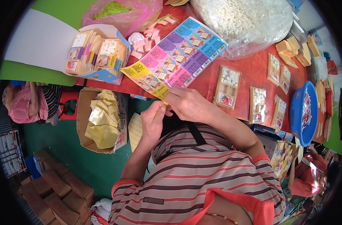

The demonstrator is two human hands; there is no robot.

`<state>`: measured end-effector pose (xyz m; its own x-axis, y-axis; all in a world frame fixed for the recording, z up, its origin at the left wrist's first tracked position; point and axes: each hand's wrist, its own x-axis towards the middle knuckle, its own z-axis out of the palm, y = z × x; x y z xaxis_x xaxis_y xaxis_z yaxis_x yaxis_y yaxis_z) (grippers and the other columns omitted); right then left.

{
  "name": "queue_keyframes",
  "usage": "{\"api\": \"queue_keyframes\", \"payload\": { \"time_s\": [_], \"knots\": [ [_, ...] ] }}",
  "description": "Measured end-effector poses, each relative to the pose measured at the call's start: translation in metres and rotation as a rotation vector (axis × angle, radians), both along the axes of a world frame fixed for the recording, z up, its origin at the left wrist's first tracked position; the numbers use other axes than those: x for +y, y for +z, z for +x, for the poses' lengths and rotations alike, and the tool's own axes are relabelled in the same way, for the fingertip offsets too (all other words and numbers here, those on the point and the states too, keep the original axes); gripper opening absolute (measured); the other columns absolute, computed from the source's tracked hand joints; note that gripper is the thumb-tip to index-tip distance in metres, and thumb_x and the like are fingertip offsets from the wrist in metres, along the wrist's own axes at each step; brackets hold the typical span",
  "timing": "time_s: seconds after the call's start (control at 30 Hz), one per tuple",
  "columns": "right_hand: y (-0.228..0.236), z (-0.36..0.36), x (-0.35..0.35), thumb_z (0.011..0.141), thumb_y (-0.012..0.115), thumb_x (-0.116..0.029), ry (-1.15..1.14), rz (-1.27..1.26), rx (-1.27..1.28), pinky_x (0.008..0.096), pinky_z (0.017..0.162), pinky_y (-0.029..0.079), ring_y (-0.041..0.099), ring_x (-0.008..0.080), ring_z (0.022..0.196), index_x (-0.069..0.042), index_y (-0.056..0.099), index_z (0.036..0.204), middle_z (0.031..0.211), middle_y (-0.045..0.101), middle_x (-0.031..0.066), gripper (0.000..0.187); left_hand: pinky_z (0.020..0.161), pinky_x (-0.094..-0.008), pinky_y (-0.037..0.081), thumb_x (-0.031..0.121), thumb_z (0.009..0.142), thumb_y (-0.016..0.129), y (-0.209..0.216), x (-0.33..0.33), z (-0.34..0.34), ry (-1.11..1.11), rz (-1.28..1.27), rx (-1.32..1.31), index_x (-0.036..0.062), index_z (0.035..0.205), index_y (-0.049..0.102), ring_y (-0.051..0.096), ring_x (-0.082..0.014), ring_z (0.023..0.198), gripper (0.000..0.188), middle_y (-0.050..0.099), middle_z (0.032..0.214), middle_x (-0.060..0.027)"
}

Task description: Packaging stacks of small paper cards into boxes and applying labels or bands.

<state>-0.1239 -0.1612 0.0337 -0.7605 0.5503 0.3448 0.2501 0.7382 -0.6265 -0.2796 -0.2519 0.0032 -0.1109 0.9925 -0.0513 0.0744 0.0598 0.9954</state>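
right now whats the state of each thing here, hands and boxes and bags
left hand: pinching the near corner of the sticker sheet
right hand: gripping the same corner
sticker sheet: flat, held over the table edge
white carton: lid open, packed
cardboard box: open, holding yellow packets
clear bag: full of white pieces
blue basin: partly filled

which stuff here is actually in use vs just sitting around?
In use:
- left hand and right hand, both pinching the near edge of the sticker sheet

Lying about:
- open box of filled packs
- small compartment trays on the red table
- bag of white pieces
- blue bowl
- carton of yellow wrappers
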Motion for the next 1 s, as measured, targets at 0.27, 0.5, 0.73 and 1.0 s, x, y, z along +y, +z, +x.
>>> {"api": "queue_keyframes", "payload": {
  "time_s": [0.27, 0.5, 0.73, 1.0],
  "knots": [
    [-0.036, -0.003, 0.027, 0.088, 0.059, -0.004, -0.047, -0.381, 0.225, 0.0327, 0.064, 0.049, 0.063, 0.0213, 0.074, 0.001, 0.060, 0.091, 0.079, 0.061, 0.0107, 0.006, 0.072, -0.0288, 0.051, 0.016, 0.099, 0.047, -0.006, 0.004, -0.003, 0.063, -0.036, -0.236, -0.0061, 0.101, 0.061, 0.064, -0.0165, 0.073, 0.026, 0.068, 0.091, -0.0138],
    [-0.006, 0.016, 0.132, 0.091, 0.057, -0.013, -0.168, -0.915, 0.483, 0.0302, 0.073, 0.053, 0.065, 0.0158, 0.081, 0.000, 0.064, 0.092, 0.089, 0.067, 0.0089, 0.015, 0.072, -0.0330, 0.052, 0.016, 0.099, 0.045, -0.041, -0.006, -0.011, 0.224, -0.132, -0.379, -0.0051, 0.098, 0.059, 0.067, -0.0238, 0.068, 0.025, 0.069, 0.088, -0.0175],
    [0.079, 0.058, 0.182, 0.092, 0.055, -0.019, -0.135, -0.957, 0.721, 0.0387, 0.085, 0.056, 0.067, 0.0219, 0.089, 0.004, 0.062, 0.100, 0.095, 0.068, 0.0110, 0.025, 0.067, -0.0333, 0.054, 0.016, 0.098, 0.046, -0.062, -0.007, -0.007, 0.297, -0.150, -0.484, -0.0052, 0.100, 0.059, 0.067, -0.0254, 0.067, 0.025, 0.068, 0.087, -0.0192],
    [0.109, 0.126, 0.110, 0.093, 0.055, -0.011, -0.273, -0.574, 0.620, 0.0275, 0.079, 0.050, 0.063, 0.0125, 0.085, 0.000, 0.065, 0.096, 0.091, 0.067, 0.0059, 0.016, 0.062, -0.0286, 0.049, 0.037, 0.098, 0.049, -0.014, -0.029, -0.025, 0.023, -0.537, 0.282, -0.0041, 0.112, 0.059, 0.064, -0.0178, 0.065, 0.044, 0.069, 0.086, -0.0162]
  ]
}}
